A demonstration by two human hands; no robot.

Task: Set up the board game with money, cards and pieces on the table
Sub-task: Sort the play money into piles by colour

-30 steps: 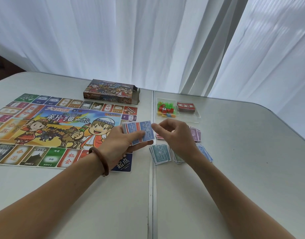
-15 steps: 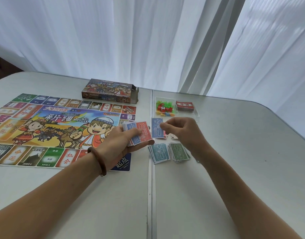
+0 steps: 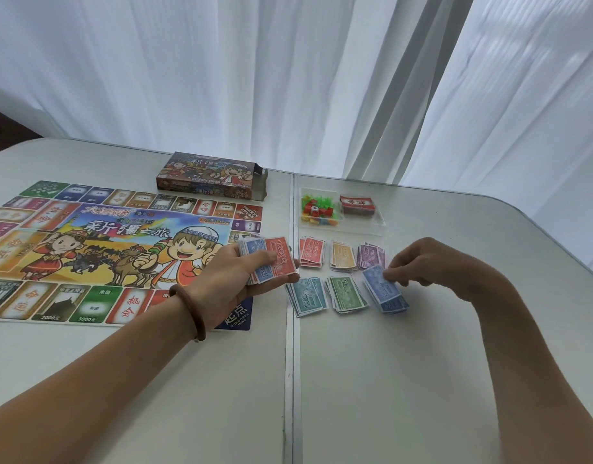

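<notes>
The colourful game board (image 3: 97, 249) lies flat on the left half of the table. My left hand (image 3: 234, 276) holds a stack of play money (image 3: 270, 259), blue and red notes showing on top. My right hand (image 3: 422, 266) pinches a blue note (image 3: 378, 283) down onto the blue pile (image 3: 393, 303). Sorted money piles lie between my hands: red (image 3: 311, 252), orange (image 3: 343, 256), purple (image 3: 372, 256), teal (image 3: 306, 296), green (image 3: 347, 293). A clear tray (image 3: 372, 227) behind them holds small plastic pieces (image 3: 318, 214) and a red card deck (image 3: 357, 205).
The open game box (image 3: 211, 175) stands behind the board. A seam (image 3: 290, 380) splits the white table down the middle. White curtains hang behind the table. The table's rounded right edge (image 3: 576, 262) is close to the money piles.
My right hand took a blue note off the stack in my left hand and carried it right and down onto the blue pile. The left hand stayed put.
</notes>
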